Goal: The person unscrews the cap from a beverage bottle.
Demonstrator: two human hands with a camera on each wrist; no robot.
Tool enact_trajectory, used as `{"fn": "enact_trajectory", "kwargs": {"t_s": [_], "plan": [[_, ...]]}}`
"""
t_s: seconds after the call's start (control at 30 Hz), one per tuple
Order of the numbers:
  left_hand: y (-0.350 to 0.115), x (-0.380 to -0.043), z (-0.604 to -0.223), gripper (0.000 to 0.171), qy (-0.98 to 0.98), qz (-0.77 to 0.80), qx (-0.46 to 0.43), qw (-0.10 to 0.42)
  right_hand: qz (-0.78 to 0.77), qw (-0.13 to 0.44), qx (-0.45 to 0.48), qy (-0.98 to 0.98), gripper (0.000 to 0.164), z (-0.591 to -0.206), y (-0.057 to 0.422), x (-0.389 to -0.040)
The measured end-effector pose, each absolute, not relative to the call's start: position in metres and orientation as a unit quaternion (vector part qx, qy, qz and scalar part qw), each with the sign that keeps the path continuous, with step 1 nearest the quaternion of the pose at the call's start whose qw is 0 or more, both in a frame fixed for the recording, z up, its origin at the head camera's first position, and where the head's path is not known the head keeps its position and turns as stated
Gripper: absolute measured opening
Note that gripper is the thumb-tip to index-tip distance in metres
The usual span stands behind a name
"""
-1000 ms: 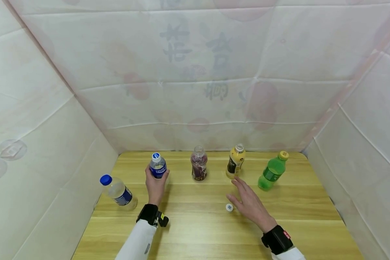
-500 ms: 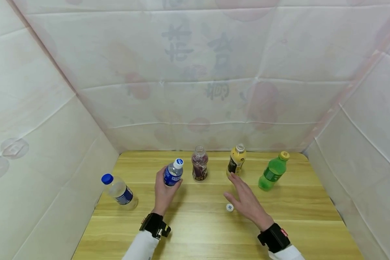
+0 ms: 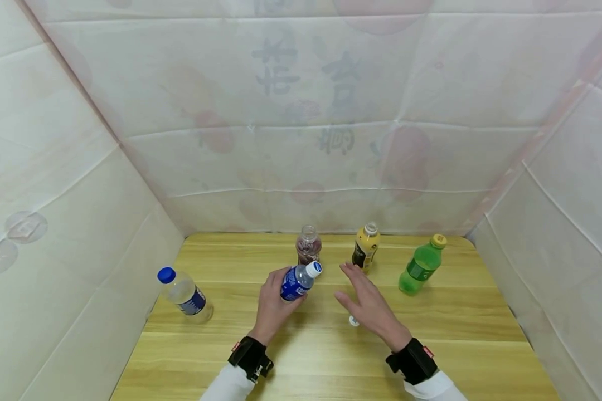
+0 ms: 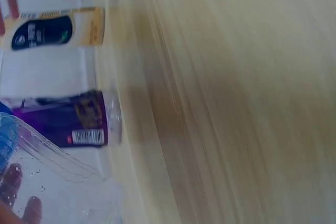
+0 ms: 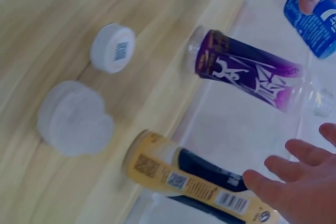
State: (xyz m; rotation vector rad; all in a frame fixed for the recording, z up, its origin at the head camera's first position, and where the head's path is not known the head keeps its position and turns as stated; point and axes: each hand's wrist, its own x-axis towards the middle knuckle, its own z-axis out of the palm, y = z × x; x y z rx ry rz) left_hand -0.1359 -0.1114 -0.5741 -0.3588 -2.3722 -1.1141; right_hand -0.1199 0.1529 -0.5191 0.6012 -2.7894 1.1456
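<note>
My left hand (image 3: 273,307) grips a clear plastic bottle with a blue label (image 3: 295,284) and a white cap. The bottle is raised over the table and tilts to the right. Behind it, partly hidden, a purple-labelled bottle (image 3: 308,245) stands uncapped. My right hand (image 3: 373,311) is held with its fingers extended and holds nothing. Its fingertips overlap the base of an uncapped yellow bottle (image 3: 365,245) in the head view. Below its thumb a loose white cap (image 3: 353,321) lies on the table; the right wrist view shows this cap (image 5: 113,48) from closer.
A clear bottle with a blue cap (image 3: 190,301) stands at the left. At the right is a green bottle (image 3: 421,266) with a yellow cap. A whitish rounded piece (image 5: 76,119) lies near the loose cap. White cloth walls (image 3: 301,156) enclose the wooden table (image 3: 326,362).
My left hand has carried the blue-labelled bottle rightward and nearer, tilting it to the right. My right hand has shifted slightly left, partly covering the loose cap.
</note>
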Motion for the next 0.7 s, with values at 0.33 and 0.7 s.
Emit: {"fn": "enact_trajectory", "kwargs": {"t_s": [0.33,0.7], "plan": [[-0.095,-0.132,-0.571,0.080,-0.881,-0.388,-0.148,0.225,0.385,0.031,0.155,-0.909,0.071,-0.508,0.138,-0.123],[-0.086,-0.124,-0.570,0.081,-0.898,-0.351,-0.163,0.209,0.407,0.046,0.113,-0.905,0.059,-0.498,0.123,-0.125]]}}
